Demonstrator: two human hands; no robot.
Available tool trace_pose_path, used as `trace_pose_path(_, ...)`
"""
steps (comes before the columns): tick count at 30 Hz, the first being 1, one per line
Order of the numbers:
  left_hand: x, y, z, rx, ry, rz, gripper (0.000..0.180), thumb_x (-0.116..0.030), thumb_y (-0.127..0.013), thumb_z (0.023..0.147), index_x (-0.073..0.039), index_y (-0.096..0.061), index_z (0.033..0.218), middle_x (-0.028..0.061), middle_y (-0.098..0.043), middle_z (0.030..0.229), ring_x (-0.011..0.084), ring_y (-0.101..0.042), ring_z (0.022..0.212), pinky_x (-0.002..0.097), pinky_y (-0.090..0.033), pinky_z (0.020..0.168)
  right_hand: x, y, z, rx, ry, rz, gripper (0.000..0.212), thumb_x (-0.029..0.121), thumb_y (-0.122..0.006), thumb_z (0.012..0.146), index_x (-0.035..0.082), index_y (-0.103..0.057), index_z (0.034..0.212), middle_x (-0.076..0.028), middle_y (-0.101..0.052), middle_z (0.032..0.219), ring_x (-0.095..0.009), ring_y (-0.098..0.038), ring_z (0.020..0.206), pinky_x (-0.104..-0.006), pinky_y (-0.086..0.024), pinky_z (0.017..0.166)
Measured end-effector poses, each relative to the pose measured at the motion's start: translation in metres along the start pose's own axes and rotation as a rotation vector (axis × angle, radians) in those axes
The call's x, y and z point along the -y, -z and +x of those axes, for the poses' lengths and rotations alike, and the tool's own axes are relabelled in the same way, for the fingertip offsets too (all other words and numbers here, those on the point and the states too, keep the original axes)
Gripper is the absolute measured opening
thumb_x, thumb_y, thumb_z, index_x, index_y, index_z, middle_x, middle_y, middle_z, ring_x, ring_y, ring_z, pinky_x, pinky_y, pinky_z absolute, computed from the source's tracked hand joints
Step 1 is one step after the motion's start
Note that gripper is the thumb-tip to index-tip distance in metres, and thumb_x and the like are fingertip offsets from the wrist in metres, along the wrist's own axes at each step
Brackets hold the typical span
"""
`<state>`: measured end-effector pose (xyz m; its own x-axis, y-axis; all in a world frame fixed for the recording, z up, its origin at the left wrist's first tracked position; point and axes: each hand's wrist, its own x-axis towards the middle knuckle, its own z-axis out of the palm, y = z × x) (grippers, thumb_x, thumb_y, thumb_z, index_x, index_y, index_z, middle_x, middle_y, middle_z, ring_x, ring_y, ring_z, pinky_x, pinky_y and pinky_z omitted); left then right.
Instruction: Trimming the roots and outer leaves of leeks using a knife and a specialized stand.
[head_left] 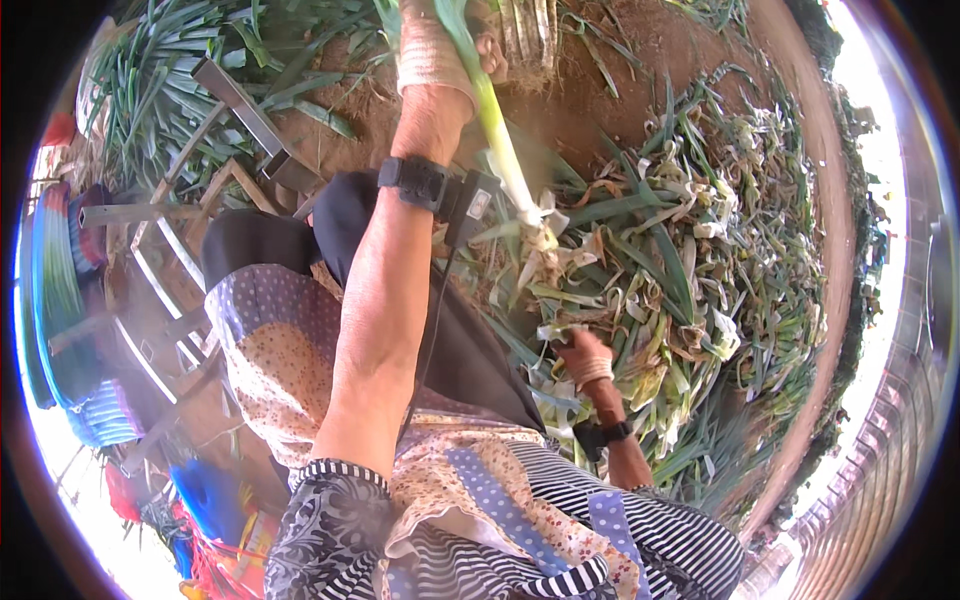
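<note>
My left hand (425,28) is at the top of the view, wrapped at palm and wrist in pale cloth, its fingers closed around a leek (490,120). The leek slants down to the right, from its green leaves to a white shaft and a root end with loose, peeling skin. My right hand (585,357), also wrapped, is lower right, apart from the leek and over the heap of leaf trimmings (690,260). Its fingers look curled beside a pale strip of leaf; what they hold, if anything, is hard to make out.
Many green leeks (165,100) lie piled at the far left. A metal frame (235,105) stands left of my knees. Several white leek shafts (527,35) stand together at the top. Blue bundled material (65,290) and a red and blue tangle (215,510) are left.
</note>
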<state>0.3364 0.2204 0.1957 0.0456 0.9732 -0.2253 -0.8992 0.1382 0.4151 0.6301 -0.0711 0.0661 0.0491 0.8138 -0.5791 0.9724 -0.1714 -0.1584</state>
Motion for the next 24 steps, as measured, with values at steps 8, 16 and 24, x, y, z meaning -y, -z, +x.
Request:
trace_pose_path(8,0.011,0.015,-0.001,0.017,-0.148,0.244,0.077,-0.083,-0.031,0.075,-0.008,-0.052,0.076,0.0001,-0.041,0.045,0.0150,-0.039,0.037,0.0316,-0.027,0.040,0.125,0.132,0.039,-0.677,0.436,-0.062,0.067,0.044,-0.074,0.069,0.006,-0.053,0.120,-0.015,-0.059,0.104,-0.028,-0.059,0.095,-0.0406,-0.049,0.077)
trace_pose_path(16,-0.006,0.031,0.012,-0.111,-0.023,0.125,0.074,-0.081,-0.031,0.076,-0.010,-0.052,0.078,-0.0013,-0.042,0.045,0.0138,-0.040,0.039,0.0296,-0.027,0.041,0.093,0.096,0.041,-0.428,0.527,-0.071,0.032,0.037,-0.060,0.084,0.008,-0.053,0.074,-0.012,-0.058,0.060,-0.031,-0.058,0.052,-0.0411,-0.044,0.046)
trace_pose_path(24,0.020,0.011,-0.012,-0.186,-0.014,0.247,0.071,-0.078,-0.038,0.077,-0.009,-0.056,0.077,-0.0021,-0.039,0.042,0.0126,-0.037,0.035,0.0270,-0.027,0.035,-0.018,-0.019,-0.012,-0.062,0.137,-0.219,0.015,0.023,-0.054,0.084,0.010,-0.059,0.080,-0.015,-0.061,0.064,-0.035,-0.060,0.057,-0.0436,-0.046,0.049)
